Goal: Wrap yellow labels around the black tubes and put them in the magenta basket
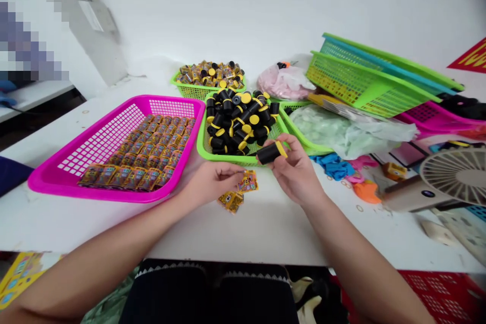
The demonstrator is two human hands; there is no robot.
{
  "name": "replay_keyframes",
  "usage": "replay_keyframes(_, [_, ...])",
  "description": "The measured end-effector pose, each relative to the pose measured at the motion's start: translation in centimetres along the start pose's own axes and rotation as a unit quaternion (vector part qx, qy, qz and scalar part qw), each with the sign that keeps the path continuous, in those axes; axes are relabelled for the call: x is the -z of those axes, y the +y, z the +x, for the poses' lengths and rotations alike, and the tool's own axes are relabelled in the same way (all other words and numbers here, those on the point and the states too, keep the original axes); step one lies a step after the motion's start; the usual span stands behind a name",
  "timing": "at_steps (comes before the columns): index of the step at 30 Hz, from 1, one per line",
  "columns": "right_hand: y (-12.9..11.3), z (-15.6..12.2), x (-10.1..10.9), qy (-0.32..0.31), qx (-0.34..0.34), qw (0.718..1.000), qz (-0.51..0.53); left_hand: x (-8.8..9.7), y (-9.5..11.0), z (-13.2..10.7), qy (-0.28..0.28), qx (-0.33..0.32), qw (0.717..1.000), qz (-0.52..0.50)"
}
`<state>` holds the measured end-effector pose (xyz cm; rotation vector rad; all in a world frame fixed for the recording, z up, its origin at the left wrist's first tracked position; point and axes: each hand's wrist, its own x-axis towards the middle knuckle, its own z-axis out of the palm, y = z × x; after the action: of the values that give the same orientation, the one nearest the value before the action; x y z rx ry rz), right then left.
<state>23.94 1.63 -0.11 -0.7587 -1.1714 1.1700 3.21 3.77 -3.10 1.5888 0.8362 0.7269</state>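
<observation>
My right hand [294, 169] grips a small black cylinder with a yellow cap [272, 152], held just in front of a green basket [202, 143] piled with the same black and yellow cylinders. My left hand [210, 182] pinches the edge of a small orange printed sticker [248, 181] lying on the white table. Another orange sticker [231, 200] lies just below it. To the left, a pink basket [94, 136] holds rows of finished wrapped pieces.
A second green basket [190, 90] of wrapped pieces stands at the back. Tilted green and blue baskets [364, 81], plastic bags, a small fan [453, 174] and coloured bits crowd the right side. A blurred person is at the far left.
</observation>
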Motion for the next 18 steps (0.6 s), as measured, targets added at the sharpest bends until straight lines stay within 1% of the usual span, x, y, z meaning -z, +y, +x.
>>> replay_keyframes(2, [0.2,-0.3,-0.3,0.013,0.006,1.000,-0.010,-0.1,0.3,0.0,0.009,-0.004,0.999,-0.040])
replay_keyframes(4, [0.5,-0.5,-0.3,0.028,0.021,0.999,-0.026,-0.1,0.6,-0.1,0.031,-0.017,0.998,-0.055])
replay_keyframes(7, [0.8,-0.5,-0.3,0.038,0.030,0.998,-0.028,0.0,0.8,-0.5,0.059,-0.052,0.997,-0.020])
replay_keyframes(9, [0.8,-0.6,-0.4,0.036,0.022,0.999,-0.022,0.2,0.9,-0.8,0.062,-0.087,0.994,0.038])
replay_keyframes(11, [0.7,-0.7,-0.6,0.028,0.018,0.999,-0.023,0.2,1.2,-1.1,0.058,-0.123,0.983,0.121])
replay_keyframes(13, [0.6,-0.9,-0.8,0.018,0.020,0.999,-0.031,0.3,1.6,-1.3,0.072,-0.153,0.960,0.223])
replay_keyframes(15, [0.5,-1.1,-1.0,0.009,0.023,0.999,-0.038,0.3,1.8,-1.3,0.108,-0.175,0.927,0.314])
replay_keyframes(16, [0.4,-1.2,-1.1,0.008,0.023,0.999,-0.041,0.3,1.9,-1.3,0.125,-0.180,0.915,0.340])
replay_keyframes(17, [0.4,-1.3,-1.2,0.008,0.020,0.999,-0.042,0.3,1.8,-1.2,0.136,-0.181,0.909,0.350])
replay_keyframes(18, [0.4,-1.3,-1.2,0.009,0.017,0.999,-0.042,0.3,1.8,-1.1,0.136,-0.176,0.912,0.345])
